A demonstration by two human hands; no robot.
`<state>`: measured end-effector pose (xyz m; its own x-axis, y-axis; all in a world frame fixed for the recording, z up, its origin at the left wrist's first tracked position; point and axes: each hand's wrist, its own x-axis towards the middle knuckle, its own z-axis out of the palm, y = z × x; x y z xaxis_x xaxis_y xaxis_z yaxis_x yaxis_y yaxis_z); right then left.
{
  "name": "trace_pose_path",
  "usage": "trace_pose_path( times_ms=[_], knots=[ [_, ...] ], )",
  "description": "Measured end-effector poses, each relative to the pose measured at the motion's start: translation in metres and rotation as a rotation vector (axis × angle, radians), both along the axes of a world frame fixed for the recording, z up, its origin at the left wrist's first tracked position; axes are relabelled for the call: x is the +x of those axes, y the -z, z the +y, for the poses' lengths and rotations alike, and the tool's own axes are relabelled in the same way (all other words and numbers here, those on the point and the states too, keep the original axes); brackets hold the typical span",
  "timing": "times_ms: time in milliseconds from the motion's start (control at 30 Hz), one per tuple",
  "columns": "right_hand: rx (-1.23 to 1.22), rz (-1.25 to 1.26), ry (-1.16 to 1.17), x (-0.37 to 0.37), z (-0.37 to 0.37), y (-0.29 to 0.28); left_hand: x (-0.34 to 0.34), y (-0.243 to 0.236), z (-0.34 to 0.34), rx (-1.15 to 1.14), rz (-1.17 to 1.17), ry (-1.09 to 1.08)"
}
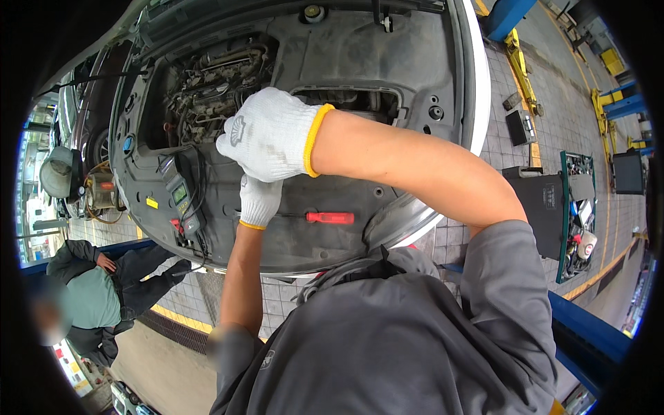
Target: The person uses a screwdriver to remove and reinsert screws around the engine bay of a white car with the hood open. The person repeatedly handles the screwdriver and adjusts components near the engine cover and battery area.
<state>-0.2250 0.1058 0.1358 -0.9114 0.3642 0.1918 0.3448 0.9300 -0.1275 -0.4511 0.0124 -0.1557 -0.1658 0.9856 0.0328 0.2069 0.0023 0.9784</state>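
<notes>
Both my hands wear white knit gloves with yellow cuffs and come together over the front of an open engine bay. My right hand [273,131] reaches across from the right and lies over the left, its fingers curled at the edge of the exposed engine [218,90]. Anything within its grip is hidden. Beneath it, only the wrist and back part of my left hand [260,199] show; its fingers are covered. A red-handled screwdriver [330,218] lies on the black front cover [297,242], close to my left wrist, its shaft pointing toward that wrist.
A handheld tester [181,197] with a small screen, cables and a red clamp rests on the cover at left. Another person [97,297] is at the lower left. At right are an open tool case [577,207], a dark cabinet [539,207] and a blue lift post [508,17].
</notes>
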Motion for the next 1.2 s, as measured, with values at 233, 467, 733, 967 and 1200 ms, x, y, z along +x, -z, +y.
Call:
trace_pose_path(
  times_ms=[233,467,733,967,1200],
  knots=[
    [-0.086,-0.041,0.068,0.003,-0.003,-0.015,0.033,-0.054,0.006,-0.08,-0.861,-0.1],
    [-0.084,-0.023,0.064,0.001,-0.003,-0.008,0.04,-0.062,0.006,-0.073,-0.868,-0.149],
    [-0.02,-0.066,0.069,-0.001,0.005,-0.001,0.032,-0.085,-0.001,-0.238,0.987,0.265],
    [-0.041,-0.082,0.042,-0.001,-0.002,-0.013,0.02,-0.028,0.003,0.001,1.085,0.093],
    [-0.051,-0.138,0.074,-0.003,0.004,-0.009,0.04,-0.083,-0.004,-0.089,0.908,0.118]
  ],
)
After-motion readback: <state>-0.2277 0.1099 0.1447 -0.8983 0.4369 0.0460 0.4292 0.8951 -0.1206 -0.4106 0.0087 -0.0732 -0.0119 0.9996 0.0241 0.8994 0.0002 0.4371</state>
